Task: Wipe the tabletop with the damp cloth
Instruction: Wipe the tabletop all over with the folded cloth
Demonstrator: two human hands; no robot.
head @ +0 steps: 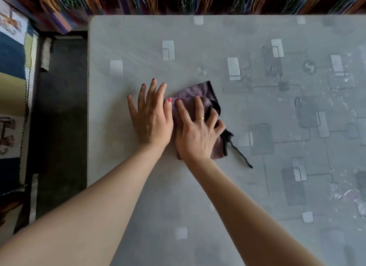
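Note:
A purple cloth (200,91) with a black edge and a loose black string lies crumpled near the middle of the grey patterned tabletop (198,186). My right hand (198,133) presses down on the cloth, fingers curled into its folds. My left hand (150,115) lies flat on the table just left of the cloth, fingers spread, its thumb touching the cloth's edge. Part of the cloth is hidden under my right hand.
Water drops and wet streaks (309,67) cover the right part of the table. The table's left edge (88,107) drops to a dark floor (61,107). A striped fringed fabric (178,0) runs along the far edge. Coloured mats (13,67) lie at the far left.

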